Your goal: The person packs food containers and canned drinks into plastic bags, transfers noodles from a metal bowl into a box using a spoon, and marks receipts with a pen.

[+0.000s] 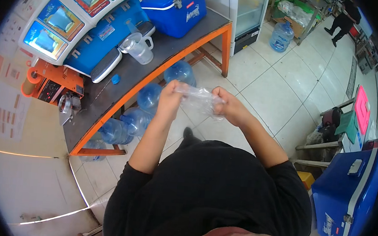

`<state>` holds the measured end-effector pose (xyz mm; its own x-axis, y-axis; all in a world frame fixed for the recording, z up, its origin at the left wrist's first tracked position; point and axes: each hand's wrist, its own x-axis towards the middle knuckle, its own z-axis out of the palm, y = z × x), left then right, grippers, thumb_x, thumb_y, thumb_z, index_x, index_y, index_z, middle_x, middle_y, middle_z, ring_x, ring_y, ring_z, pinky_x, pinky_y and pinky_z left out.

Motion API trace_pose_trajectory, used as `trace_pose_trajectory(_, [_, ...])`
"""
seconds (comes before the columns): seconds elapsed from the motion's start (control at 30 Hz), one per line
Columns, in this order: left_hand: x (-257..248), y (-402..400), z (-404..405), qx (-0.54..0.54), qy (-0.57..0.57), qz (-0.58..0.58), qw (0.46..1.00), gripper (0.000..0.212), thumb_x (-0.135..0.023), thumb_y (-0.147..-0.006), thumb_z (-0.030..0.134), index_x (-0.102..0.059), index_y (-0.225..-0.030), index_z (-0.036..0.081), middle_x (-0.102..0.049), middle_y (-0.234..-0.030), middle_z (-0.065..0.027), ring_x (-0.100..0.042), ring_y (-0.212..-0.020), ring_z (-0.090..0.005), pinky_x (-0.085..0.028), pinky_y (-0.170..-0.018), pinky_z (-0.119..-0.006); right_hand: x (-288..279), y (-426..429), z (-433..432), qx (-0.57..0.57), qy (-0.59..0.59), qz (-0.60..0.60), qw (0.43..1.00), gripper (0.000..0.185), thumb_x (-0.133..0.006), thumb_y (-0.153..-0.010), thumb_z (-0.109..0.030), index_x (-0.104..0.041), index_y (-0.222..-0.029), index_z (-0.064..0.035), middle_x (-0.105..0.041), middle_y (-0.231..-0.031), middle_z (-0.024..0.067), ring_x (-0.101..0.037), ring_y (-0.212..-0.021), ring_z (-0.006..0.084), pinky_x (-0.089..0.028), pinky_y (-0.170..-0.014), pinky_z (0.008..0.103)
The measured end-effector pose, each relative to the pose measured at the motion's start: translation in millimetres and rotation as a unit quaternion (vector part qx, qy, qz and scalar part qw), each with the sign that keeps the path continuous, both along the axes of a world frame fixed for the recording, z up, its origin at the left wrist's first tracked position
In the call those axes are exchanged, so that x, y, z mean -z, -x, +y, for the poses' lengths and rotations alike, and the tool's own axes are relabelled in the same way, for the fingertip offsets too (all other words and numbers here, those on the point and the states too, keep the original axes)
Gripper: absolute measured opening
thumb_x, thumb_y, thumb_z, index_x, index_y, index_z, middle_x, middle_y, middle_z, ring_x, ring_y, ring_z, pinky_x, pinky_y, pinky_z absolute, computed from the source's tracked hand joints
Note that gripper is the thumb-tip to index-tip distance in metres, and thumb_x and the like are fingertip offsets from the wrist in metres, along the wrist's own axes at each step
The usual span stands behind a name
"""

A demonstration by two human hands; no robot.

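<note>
A clear plastic bag (199,102) is stretched in the air between my two hands, in front of my body. My left hand (171,98) pinches its left end near the top. At the other end, my right hand (229,107) grips the bag with curled fingers; the plastic there is a little blurred. Both hands are above the tiled floor (260,86), apart from the orange-edged table (166,59) on the left. Whether the bag holds anything cannot be made out.
On the table stand a drink dispenser (102,34), a clear pitcher (139,48), a blue cool box (175,10) and an orange cup sealer (51,83). Large water bottles (137,121) sit beneath. Another blue cool box (341,197) is at right. A person (344,22) stands far off.
</note>
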<state>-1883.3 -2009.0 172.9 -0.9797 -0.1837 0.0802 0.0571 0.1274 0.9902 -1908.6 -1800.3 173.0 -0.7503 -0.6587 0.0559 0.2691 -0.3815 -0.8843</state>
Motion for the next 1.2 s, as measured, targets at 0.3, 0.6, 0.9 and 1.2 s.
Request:
trace_pose_trajectory(0.3, [-1.7, -29.7, 2.8, 0.021, 0.227, -0.045, 0.973, 0.023, -0.064, -0.072, 0.007, -0.042, -0.080, 0.006, -0.049, -0.067, -0.0033, -0.047, -0.061, -0.0107, -0.038, -0.054, -0.024, 7.7, 31.4, -26.6, 0.130, 0.088, -0.087, 0.984, 0.016, -0.057, -0.079, -0.003, -0.043, -0.085, -0.0085, -0.051, -0.072, 0.0014, -0.049, -0.062, 0.0091, -0.041, -0.056, 0.0227])
trace_pose_trajectory(0.6, [5.9, -4.5, -30.9, -0.095, 0.342, -0.100, 0.929, 0.021, -0.060, -0.069, 0.003, -0.047, -0.085, 0.004, -0.054, -0.073, -0.0132, -0.052, -0.064, -0.0344, -0.044, -0.059, -0.036, 48.0, 69.4, -55.0, 0.160, -0.191, 0.230, 0.941, 0.023, -0.055, -0.064, 0.004, -0.045, -0.082, -0.0068, -0.047, -0.074, 0.0026, -0.047, -0.067, 0.0123, -0.039, -0.061, 0.0242])
trace_pose_trajectory(0.9, [29.0, 48.5, -124.0, -0.090, 0.408, 0.113, 0.902, 0.027, -0.058, -0.071, 0.005, -0.050, -0.097, 0.004, -0.050, -0.072, -0.0081, -0.053, -0.069, -0.0270, -0.043, -0.066, -0.037, 22.7, 106.7, -184.4, 0.069, -0.262, 0.395, 0.878, 0.034, -0.062, -0.063, -0.003, -0.046, -0.093, -0.0048, -0.052, -0.085, 0.0124, -0.053, -0.078, 0.0296, -0.043, -0.069, 0.0360])
trace_pose_trajectory(1.2, [72.9, 54.2, -293.5, -0.218, -0.439, -0.124, 0.863, 0.015, -0.052, -0.086, 0.021, -0.052, -0.091, 0.007, -0.042, -0.063, 0.0024, -0.042, -0.057, -0.0095, -0.035, -0.052, -0.025, -25.1, 254.4, -356.0, -0.077, -0.266, 0.628, 0.727, 0.059, -0.062, -0.063, -0.003, -0.047, -0.119, -0.0089, -0.050, -0.113, 0.0145, -0.047, -0.104, 0.0312, -0.040, -0.087, 0.0347])
